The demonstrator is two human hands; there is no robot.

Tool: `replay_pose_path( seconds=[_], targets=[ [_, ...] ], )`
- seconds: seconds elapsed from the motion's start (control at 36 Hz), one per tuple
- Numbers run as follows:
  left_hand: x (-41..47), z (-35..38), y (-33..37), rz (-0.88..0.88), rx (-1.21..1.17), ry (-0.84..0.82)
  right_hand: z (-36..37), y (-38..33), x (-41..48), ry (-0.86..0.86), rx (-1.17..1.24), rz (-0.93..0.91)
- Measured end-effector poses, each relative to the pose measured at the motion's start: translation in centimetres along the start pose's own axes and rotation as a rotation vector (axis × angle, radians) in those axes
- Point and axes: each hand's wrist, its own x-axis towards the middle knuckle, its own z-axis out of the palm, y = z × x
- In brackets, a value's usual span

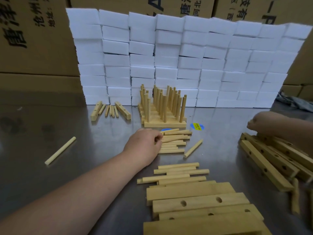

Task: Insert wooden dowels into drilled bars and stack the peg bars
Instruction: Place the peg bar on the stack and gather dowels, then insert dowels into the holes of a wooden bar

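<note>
My left hand reaches over the steel table to a small heap of wooden dowels, with its fingers curled onto the heap's left ends. Just behind the heap stands the stack of peg bars, its many dowels upright. At the right my right hand is blurred, just above a pile of drilled bars; its grip is unclear. More drilled bars lie close to me, with another row of dowels behind them.
A single dowel lies at the left and another to the right of the heap. Two bars with a few dowels sit at the back left. A wall of white foam blocks and cardboard boxes close the back.
</note>
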Motion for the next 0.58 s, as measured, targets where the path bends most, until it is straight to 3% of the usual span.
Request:
replay_pose_path(
  seconds=[0.17, 0.25, 0.36, 0.47, 0.58],
  targets=[
    [0.0, 0.1, 0.1, 0.049, 0.043, -0.01, -2.0, -3.4, -1.7, 0.312, 0.308, -0.217],
    [0.0, 0.0, 0.1, 0.074, 0.056, -0.031, -2.5, -6.7, -3.8, 0.29, 0.33, -0.369],
    [-0.1, 0.0, 0.1, 0.091, 0.065, -0.045, -1.7, -10.2, -5.8, 0.115, 0.211, -0.525],
    [-0.2, 0.0, 0.0, 0.074, 0.065, -0.033, -0.5, -9.6, -5.2, 0.094, 0.064, -0.45],
    [-0.1, 0.0, 0.0, 0.062, 0.063, -0.032, -1.4, -5.3, -3.4, 0.207, 0.112, -0.276]
  ],
)
